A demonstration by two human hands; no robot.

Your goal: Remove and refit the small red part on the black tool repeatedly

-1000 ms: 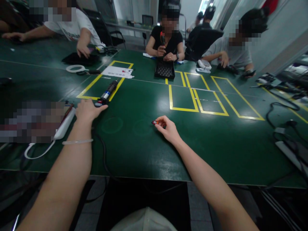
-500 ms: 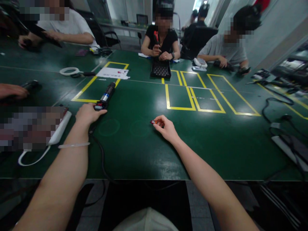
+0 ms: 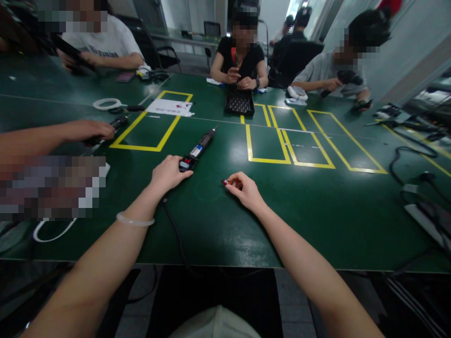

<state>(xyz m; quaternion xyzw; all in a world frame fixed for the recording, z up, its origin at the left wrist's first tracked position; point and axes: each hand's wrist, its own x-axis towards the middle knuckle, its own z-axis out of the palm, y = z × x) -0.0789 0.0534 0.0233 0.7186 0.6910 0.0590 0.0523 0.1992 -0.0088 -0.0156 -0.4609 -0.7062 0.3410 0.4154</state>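
Note:
My left hand (image 3: 169, 172) is closed round the rear end of an electric screwdriver (image 3: 198, 149), a dark, slim tool with a blue and white label. Its thin tip points away from me and to the right, over the green table. A black cable (image 3: 175, 226) trails from near that hand to the table's front edge. To the right, my right hand (image 3: 245, 190) pinches a small red and orange piece (image 3: 226, 182) between thumb and fingers. That piece is too small to name, and the palm side of the hand is partly hidden.
Yellow tape frames (image 3: 269, 161) mark the green table (image 3: 317, 220). A white paper (image 3: 169, 107) and a black tray (image 3: 239, 104) lie farther back. Another person's hand (image 3: 100, 131) holds a dark tool at left. Cables (image 3: 394, 162) lie at right; several people sit around the table.
My left hand has moved right with the electric screwdriver, nearer my right hand, which stays almost in place. At left, another person's hand has reached farther in with its tool.

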